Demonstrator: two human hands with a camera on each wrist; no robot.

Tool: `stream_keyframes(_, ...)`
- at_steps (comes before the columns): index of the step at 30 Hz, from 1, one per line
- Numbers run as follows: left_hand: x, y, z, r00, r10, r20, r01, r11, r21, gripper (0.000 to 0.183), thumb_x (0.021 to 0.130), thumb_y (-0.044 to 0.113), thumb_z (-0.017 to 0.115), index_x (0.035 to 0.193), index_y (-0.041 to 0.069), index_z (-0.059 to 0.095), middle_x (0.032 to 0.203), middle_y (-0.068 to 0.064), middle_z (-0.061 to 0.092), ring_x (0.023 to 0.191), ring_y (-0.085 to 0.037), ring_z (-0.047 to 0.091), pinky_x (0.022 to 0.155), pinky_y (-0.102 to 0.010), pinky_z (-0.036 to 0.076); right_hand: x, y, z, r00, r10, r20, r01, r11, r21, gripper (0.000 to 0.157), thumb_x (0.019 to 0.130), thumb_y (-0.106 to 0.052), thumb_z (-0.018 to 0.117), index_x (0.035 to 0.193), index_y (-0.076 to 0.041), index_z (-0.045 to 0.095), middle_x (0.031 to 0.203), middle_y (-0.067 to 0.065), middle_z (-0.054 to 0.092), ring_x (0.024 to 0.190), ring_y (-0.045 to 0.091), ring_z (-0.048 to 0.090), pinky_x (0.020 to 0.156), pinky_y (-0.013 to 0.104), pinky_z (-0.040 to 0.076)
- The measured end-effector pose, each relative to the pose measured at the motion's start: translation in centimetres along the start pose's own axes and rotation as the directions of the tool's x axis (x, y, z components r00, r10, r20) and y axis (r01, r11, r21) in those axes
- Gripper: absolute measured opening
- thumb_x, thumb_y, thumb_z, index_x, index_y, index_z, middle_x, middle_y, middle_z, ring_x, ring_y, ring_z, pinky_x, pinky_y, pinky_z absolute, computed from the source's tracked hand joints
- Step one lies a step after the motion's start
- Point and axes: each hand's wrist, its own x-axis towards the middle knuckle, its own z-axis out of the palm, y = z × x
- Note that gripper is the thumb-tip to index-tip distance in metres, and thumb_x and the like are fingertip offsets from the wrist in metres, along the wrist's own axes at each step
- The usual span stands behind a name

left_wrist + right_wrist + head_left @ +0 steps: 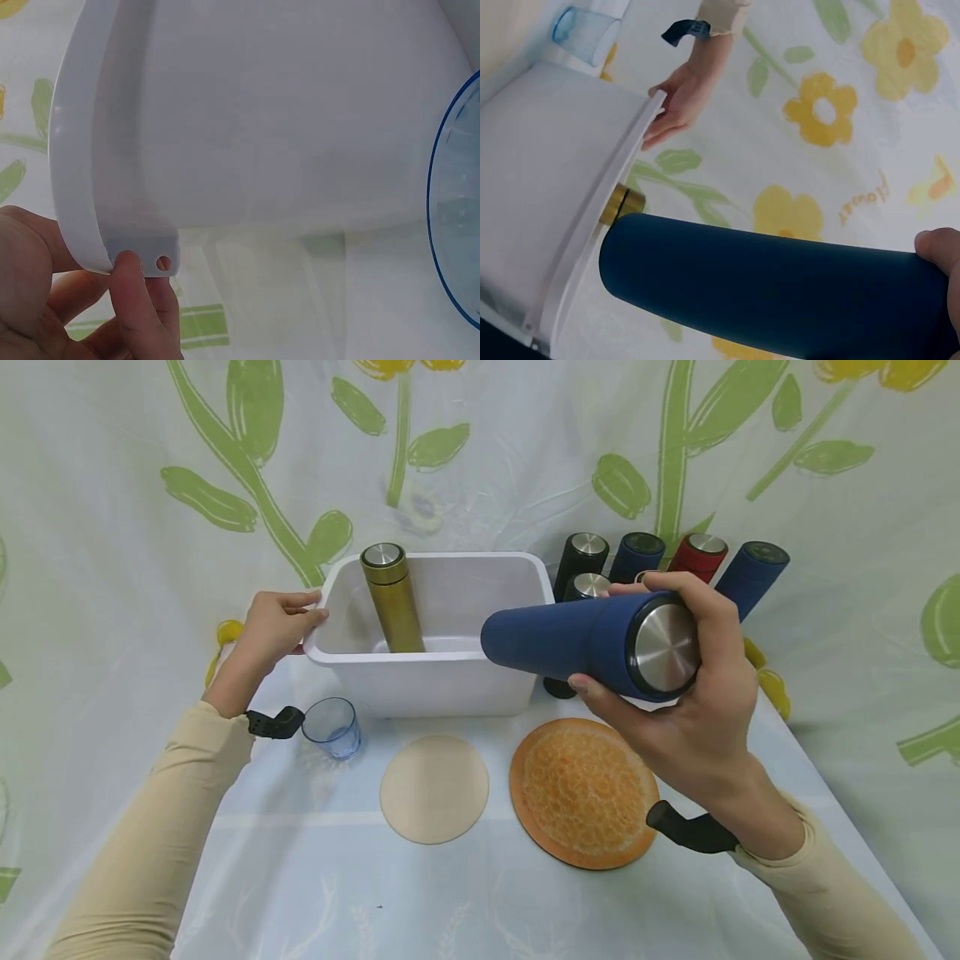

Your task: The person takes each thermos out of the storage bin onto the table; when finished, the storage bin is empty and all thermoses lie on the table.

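Note:
My right hand (708,710) grips a blue thermos bottle (577,639) near its steel-topped cap, fingers and thumb around it. The bottle lies nearly level, its base pointing left over the right end of a white plastic bin (427,685). In the right wrist view the blue bottle (765,289) overlaps the bin's rim, with the thumb at its far end. My left hand (273,631) pinches the bin's left rim; in the left wrist view its thumb and fingers (131,300) hold the rim's tab with a hole. A gold thermos bottle (397,606) stands leaning inside the bin.
Behind my right hand stand several more bottles, among them a red one (699,556) and a blue one (752,577). In front of the bin are a clear blue glass (333,731), a beige round mat (435,789) and a bread-patterned round mat (585,797).

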Motion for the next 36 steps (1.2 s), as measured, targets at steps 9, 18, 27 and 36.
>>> stream_keyframes(9, 0.0, 0.1, 0.0, 1.0, 0.003, 0.004, -0.003, 1.0, -0.001, 0.054, 0.101, 0.026, 0.06, 0.149, 0.003, 0.045, 0.138, -0.029, 0.051, 0.105, -0.037, 0.06, 0.064, -0.023, 0.058, -0.8, 0.1, -1.9, 0.998, 0.064, -0.001, -0.064, 0.998, 0.003, 0.083, 0.078, -0.042, 0.084, 0.123, 0.018, 0.049, 0.116, 0.025, 0.065, 0.107, 0.035, 0.065, 0.098, 0.035, 0.051)
stream_keyframes(18, -0.1, 0.1, 0.0, 1.0, 0.006, -0.003, -0.006, 1.0, 0.009, 0.053, 0.101, 0.024, 0.06, 0.148, 0.003, 0.046, 0.138, -0.029, 0.052, 0.101, -0.033, 0.061, 0.063, -0.022, 0.057, -1.7, 0.4, -4.0, 0.994, 0.109, -0.01, -0.11, 0.988, -0.111, 0.088, 0.076, -0.05, 0.083, 0.124, 0.016, 0.051, 0.116, 0.022, 0.066, 0.109, 0.028, 0.063, 0.096, 0.026, 0.049)
stream_keyframes(27, 0.0, 0.0, 0.0, 1.0, -0.002, -0.011, 0.002, 1.0, 0.004, 0.053, 0.101, 0.025, 0.06, 0.148, 0.004, 0.047, 0.139, -0.028, 0.052, 0.1, -0.031, 0.061, 0.063, -0.022, 0.057, -2.1, 0.8, -5.7, 0.991, 0.134, 0.01, -0.131, 0.981, -0.144, 0.087, 0.077, -0.048, 0.083, 0.125, 0.017, 0.05, 0.117, 0.021, 0.066, 0.11, 0.023, 0.063, 0.097, 0.024, 0.049)
stream_keyframes(36, 0.1, 0.1, 0.0, 1.0, -0.001, -0.004, 0.001, 1.0, 0.006, 0.053, 0.101, 0.024, 0.06, 0.148, 0.004, 0.046, 0.138, -0.028, 0.052, 0.101, -0.031, 0.061, 0.063, -0.022, 0.057, -2.5, 1.4, -6.7, 0.99, 0.141, 0.006, -0.138, 0.972, -0.188, 0.087, 0.078, -0.049, 0.082, 0.125, 0.017, 0.051, 0.115, 0.021, 0.066, 0.109, 0.018, 0.063, 0.097, 0.022, 0.049)
